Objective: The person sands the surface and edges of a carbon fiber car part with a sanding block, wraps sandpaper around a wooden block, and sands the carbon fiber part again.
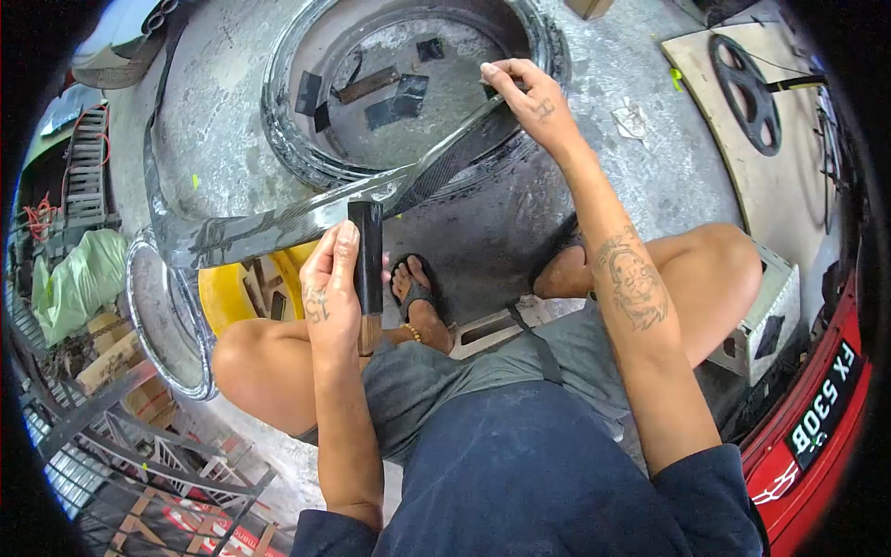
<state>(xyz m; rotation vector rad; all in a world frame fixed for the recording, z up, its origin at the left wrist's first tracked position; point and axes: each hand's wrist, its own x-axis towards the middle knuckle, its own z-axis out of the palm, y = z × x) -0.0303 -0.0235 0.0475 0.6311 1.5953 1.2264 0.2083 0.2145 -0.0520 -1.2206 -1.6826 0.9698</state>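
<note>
My left hand [331, 271] is wrapped round a thick black stick-like tool [369, 255] with a brown lower end; its exact kind does not show. It stands upright against the near side of a long glossy black strip [269, 232], which looks like rubber or woven sheet. My right hand [522, 85] pinches the strip's far right end between thumb and fingers. From there the strip slants down to the left, passes behind the tool, bends, and runs up the left side of the floor.
Beyond the strip lies a large dark ring [278, 125] with black scraps [408, 97] inside. A smaller ring [137, 297] and a yellow round object [223, 292] are at left. A board [742, 176] bears a black spoked wheel [742, 88]. A red vehicle [817, 464] stands at right.
</note>
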